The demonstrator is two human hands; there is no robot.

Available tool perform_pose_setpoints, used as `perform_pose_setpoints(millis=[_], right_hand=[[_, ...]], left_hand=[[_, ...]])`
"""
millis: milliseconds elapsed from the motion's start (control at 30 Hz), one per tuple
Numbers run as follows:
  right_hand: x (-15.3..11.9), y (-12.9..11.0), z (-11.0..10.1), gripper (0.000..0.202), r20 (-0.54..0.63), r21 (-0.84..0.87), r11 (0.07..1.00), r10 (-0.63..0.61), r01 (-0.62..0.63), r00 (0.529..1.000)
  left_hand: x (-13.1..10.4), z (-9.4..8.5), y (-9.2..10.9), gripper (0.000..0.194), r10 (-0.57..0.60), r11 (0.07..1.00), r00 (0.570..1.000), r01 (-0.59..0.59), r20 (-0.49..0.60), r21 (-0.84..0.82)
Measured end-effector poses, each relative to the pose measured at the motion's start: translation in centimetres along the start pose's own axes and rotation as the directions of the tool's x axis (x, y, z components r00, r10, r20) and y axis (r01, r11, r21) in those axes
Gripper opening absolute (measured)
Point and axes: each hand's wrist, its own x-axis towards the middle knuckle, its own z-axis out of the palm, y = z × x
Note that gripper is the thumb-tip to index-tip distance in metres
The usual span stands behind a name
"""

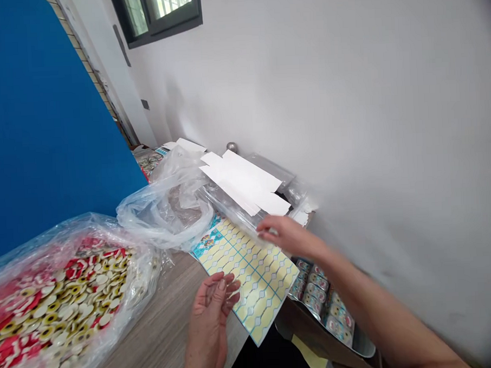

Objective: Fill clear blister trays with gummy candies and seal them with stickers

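Observation:
A yellow and blue printed sheet point(253, 276) lies at the table's front edge, its near corner past the edge. Over its left side is my left hand point(213, 321), fingers curled towards the thumb around something clear and hard to make out. My right hand point(290, 233) hovers at the sheet's right side, beside the clear plastic packaging point(225, 198); its fingers are bent together, and what they hold, if anything, is too small to tell. White card pieces point(245, 178) rest on the packaging.
A clear bag point(144, 286) of red, white and yellow round pieces fills the left of the wooden table point(165, 317). Behind the sheet is a crumpled plastic bag point(165, 214). A box of wrapped packs point(315, 289) stands below right, by the wall point(327, 93). A blue panel point(52, 133) rises at left.

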Motion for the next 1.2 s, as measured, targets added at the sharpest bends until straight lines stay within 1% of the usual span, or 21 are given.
perform_pose_setpoints(millis=[33, 67, 100, 167, 233, 300, 333, 433, 500, 633, 733, 833, 900, 967, 1000, 1033, 1067, 1100, 1133, 1167, 1200], right_hand=[[1.3, 1.5, -1.0, 0.030, 0.098, -0.202, 0.974, 0.122, -0.100, 0.988], [2.6, 3.0, -1.7, 0.026, 0.153, -0.266, 0.955, 0.179, -0.134, 0.972], [4.0, 4.2, -2.2, 0.023, 0.209, -0.308, 0.941, 0.209, -0.139, 0.955], [6.6, 5.9, -2.2, 0.024, 0.327, -0.331, 0.939, 0.212, -0.098, 0.921], [8.5, 6.4, -1.5, 0.033, 0.412, -0.337, 0.941, 0.189, -0.043, 0.891], [9.4, 6.3, -0.6, 0.039, 0.447, -0.349, 0.937, 0.169, -0.003, 0.879], [9.5, 6.2, -0.2, 0.039, 0.442, -0.358, 0.934, 0.160, 0.010, 0.882], [8.9, 6.1, 0.4, 0.032, 0.362, -0.388, 0.921, 0.129, 0.023, 0.923], [8.2, 6.3, 0.6, 0.030, 0.317, -0.401, 0.916, 0.118, 0.020, 0.941], [7.9, 6.3, 1.0, 0.026, 0.305, -0.410, 0.912, 0.130, 0.006, 0.943], [8.6, 5.7, 0.6, 0.027, 0.244, -0.442, 0.897, 0.155, -0.033, 0.957], [8.5, 4.3, -1.4, 0.027, 0.139, -0.482, 0.872, 0.173, -0.086, 0.975], [7.4, 2.6, -3.1, 0.028, 0.045, -0.514, 0.847, 0.181, -0.133, 0.982], [5.7, 0.3, -4.1, 0.033, -0.086, -0.523, 0.835, 0.152, -0.175, 0.985], [4.8, -0.9, -4.1, 0.035, -0.167, -0.507, 0.841, 0.121, -0.190, 0.979], [4.0, -2.2, -3.4, 0.033, -0.322, -0.426, 0.885, 0.046, -0.188, 0.946], [3.4, -3.5, -2.0, 0.030, -0.412, -0.329, 0.936, -0.026, -0.122, 0.911], [3.1, -4.8, -0.1, 0.027, -0.429, -0.227, 0.974, -0.093, -0.007, 0.898], [2.9, -6.1, 2.5, 0.026, -0.411, -0.119, 0.987, -0.145, 0.105, 0.900], [2.9, -7.4, 5.4, 0.025, -0.358, -0.021, 0.980, -0.192, 0.197, 0.914], [3.2, -8.7, 8.5, 0.025, -0.292, 0.068, 0.966, -0.221, 0.251, 0.931]], left_hand=[[0.2, -0.7, 0.1, 0.039, -0.038, 0.998, 0.999, 0.039, -0.023, 0.043], [0.3, -1.5, 0.1, 0.040, -0.076, 0.994, 0.996, 0.079, -0.040, 0.081], [0.4, -2.3, 0.0, 0.041, -0.112, 0.987, 0.992, 0.117, -0.053, 0.108], [0.4, -3.7, -0.4, 0.036, -0.180, 0.974, 0.981, 0.188, -0.071, 0.125], [0.4, -4.9, -0.9, 0.029, -0.232, 0.965, 0.969, 0.240, -0.086, 0.102], [0.2, -6.1, -1.3, 0.023, -0.256, 0.963, 0.962, 0.262, -0.099, 0.058], [0.1, -6.6, -1.4, 0.021, -0.256, 0.964, 0.961, 0.262, -0.107, 0.039], [-0.3, -8.3, -1.4, 0.020, -0.242, 0.969, 0.961, 0.247, -0.136, 0.017], [-0.7, -9.1, -1.2, 0.021, -0.239, 0.970, 0.960, 0.244, -0.147, 0.015], [-1.6, -10.0, -0.8, 0.023, -0.233, 0.971, 0.958, 0.239, -0.170, 0.017], [-2.1, -10.4, -0.7, 0.022, -0.228, 0.972, 0.960, 0.233, -0.166, 0.016], [-2.6, -11.1, -0.6, 0.023, -0.226, 0.974, 0.961, 0.229, -0.161, 0.000], [-3.1, -11.8, -0.4, 0.024, -0.203, 0.979, 0.965, 0.204, -0.166, -0.012], [-3.8, -12.6, -0.1, 0.029, -0.156, 0.988, 0.971, 0.157, -0.179, -0.012], [-4.1, -13.0, 0.2, 0.033, -0.126, 0.992, 0.975, 0.127, -0.183, -0.007], [-4.3, -13.4, 0.5, 0.039, -0.090, 0.996, 0.978, 0.092, -0.189, 0.000], [-4.5, -13.8, 0.9, 0.045, -0.051, 0.999, 0.979, 0.054, -0.200, 0.008], [-4.5, -14.3, 1.4, 0.050, -0.012, 1.000, 0.976, 0.016, -0.217, 0.017], [-4.5, -14.9, 1.9, 0.052, 0.027, 0.999, 0.968, -0.022, -0.248, 0.024], [-4.3, -15.5, 2.5, 0.052, 0.065, 0.998, 0.956, -0.060, -0.285, 0.027], [-4.2, -16.1, 3.2, 0.049, 0.100, 0.995, 0.941, -0.096, -0.325, 0.027]])
